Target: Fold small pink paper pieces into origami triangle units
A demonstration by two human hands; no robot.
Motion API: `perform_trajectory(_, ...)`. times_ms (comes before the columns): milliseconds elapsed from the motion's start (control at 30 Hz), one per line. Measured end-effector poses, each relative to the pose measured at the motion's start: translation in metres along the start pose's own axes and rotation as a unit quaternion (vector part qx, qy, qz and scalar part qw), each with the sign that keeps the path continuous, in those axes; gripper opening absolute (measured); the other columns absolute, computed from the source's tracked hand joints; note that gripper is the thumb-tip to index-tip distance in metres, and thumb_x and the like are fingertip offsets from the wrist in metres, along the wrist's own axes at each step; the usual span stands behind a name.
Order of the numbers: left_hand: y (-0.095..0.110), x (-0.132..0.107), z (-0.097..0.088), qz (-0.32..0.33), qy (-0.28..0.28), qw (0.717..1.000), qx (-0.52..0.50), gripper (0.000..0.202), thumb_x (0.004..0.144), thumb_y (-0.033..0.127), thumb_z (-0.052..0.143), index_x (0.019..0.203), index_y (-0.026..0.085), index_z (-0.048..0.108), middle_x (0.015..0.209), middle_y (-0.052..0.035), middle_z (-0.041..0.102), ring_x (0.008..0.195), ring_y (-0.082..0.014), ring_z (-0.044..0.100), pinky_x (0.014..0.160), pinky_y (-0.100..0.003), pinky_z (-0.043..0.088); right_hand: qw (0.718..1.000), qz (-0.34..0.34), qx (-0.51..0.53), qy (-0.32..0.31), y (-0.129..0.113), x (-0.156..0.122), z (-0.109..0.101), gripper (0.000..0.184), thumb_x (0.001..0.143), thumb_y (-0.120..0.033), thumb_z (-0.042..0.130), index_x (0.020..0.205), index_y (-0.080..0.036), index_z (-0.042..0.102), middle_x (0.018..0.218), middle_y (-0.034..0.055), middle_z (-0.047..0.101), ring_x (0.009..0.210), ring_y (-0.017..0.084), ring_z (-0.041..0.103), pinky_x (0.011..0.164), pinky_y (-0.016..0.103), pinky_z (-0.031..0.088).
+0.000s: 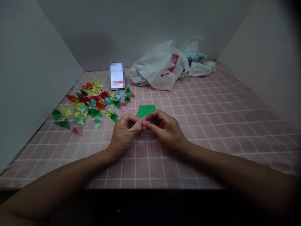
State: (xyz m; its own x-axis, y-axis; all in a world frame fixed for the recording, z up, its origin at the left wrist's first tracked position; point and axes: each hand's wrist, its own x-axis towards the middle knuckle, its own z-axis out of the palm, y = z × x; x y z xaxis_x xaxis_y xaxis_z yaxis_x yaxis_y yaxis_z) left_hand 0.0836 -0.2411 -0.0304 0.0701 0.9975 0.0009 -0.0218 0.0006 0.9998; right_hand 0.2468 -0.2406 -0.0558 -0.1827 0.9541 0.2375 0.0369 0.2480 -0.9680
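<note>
A small piece of folded pink paper (145, 120) is pinched between my two hands over the middle of the table. My left hand (125, 131) grips its left side with thumb and forefinger. On the other side, the thumb and fingertips of my right hand (166, 128) close on its right edge. Just behind my hands lies green paper (146, 110), with a pink edge showing at its left. A bit of orange shows under the pink piece; what it is I cannot make out. To the left spreads a pile of folded paper pieces (94, 102) in several colours.
A phone with a lit, blurred screen (117, 76) stands upright behind the pile. A crumpled white plastic bag (155, 67) with red print sits at the back, with a blue-and-white package (196, 57) beside it. Pale walls enclose the pink checked tablecloth (211, 125).
</note>
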Motion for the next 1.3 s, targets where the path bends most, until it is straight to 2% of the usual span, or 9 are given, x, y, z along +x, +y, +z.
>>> perform_trajectory(300,-0.002,-0.001,0.0,0.02,0.004,1.0,0.001,0.024,0.076,0.027,0.079,0.067,0.016,0.06,0.084,-0.0008,0.069,0.05,-0.0056,0.06,0.051,-0.02,0.052,1.0,0.019,0.021,0.01,0.001,-0.001,0.002,0.011,0.086,-0.025,0.07,0.092,-0.022,0.062,0.089,0.0027,0.068,0.081,0.018,0.065,0.073,0.034,0.054)
perform_trajectory(533,0.0,-0.001,0.002,-0.009,-0.006,1.0,-0.014,0.018,0.076,0.021,0.076,0.067,0.017,0.06,0.061,0.0008,0.069,0.047,-0.0082,0.06,0.048,-0.019,0.051,0.997,0.043,0.06,0.006,-0.002,-0.002,0.002,0.012,0.085,-0.025,0.07,0.092,-0.022,0.06,0.089,0.003,0.067,0.08,0.017,0.064,0.072,0.034,0.054)
perform_trajectory(767,0.003,-0.001,0.001,0.004,0.007,1.0,0.009,0.02,0.078,0.024,0.077,0.069,0.018,0.06,0.059,0.0012,0.069,0.048,-0.0093,0.062,0.048,-0.019,0.051,0.994,0.023,0.102,0.009,-0.002,0.002,0.003,0.019,0.082,-0.023,0.07,0.091,-0.023,0.052,0.082,-0.0026,0.059,0.074,0.013,0.06,0.065,0.028,0.052)
perform_trajectory(1000,0.002,-0.002,0.0,0.038,0.022,0.998,0.055,0.021,0.076,0.025,0.079,0.07,0.018,0.061,0.066,0.0014,0.068,0.052,-0.009,0.064,0.049,-0.018,0.052,0.986,0.069,0.149,-0.031,-0.008,0.002,0.002,0.019,0.084,-0.026,0.072,0.094,-0.022,0.056,0.077,-0.002,0.064,0.067,0.013,0.063,0.06,0.026,0.05)
perform_trajectory(1167,0.004,-0.003,-0.001,0.043,-0.003,0.996,0.075,0.02,0.078,0.025,0.077,0.072,0.017,0.06,0.062,0.002,0.066,0.051,-0.0092,0.063,0.049,-0.018,0.051,0.979,0.112,0.167,-0.032,-0.009,0.002,0.0,0.021,0.084,-0.033,0.076,0.082,-0.018,0.061,0.073,-0.0025,0.064,0.062,0.01,0.059,0.059,0.024,0.047)
perform_trajectory(1300,0.004,-0.001,-0.003,0.031,-0.027,0.997,0.06,0.022,0.081,0.03,0.076,0.073,0.017,0.059,0.057,0.0027,0.064,0.05,-0.0096,0.061,0.05,-0.019,0.051,0.974,0.137,0.174,-0.046,-0.01,0.003,-0.003,0.021,0.085,-0.035,0.075,0.08,-0.017,0.064,0.067,-0.0025,0.064,0.058,0.01,0.058,0.058,0.024,0.046)
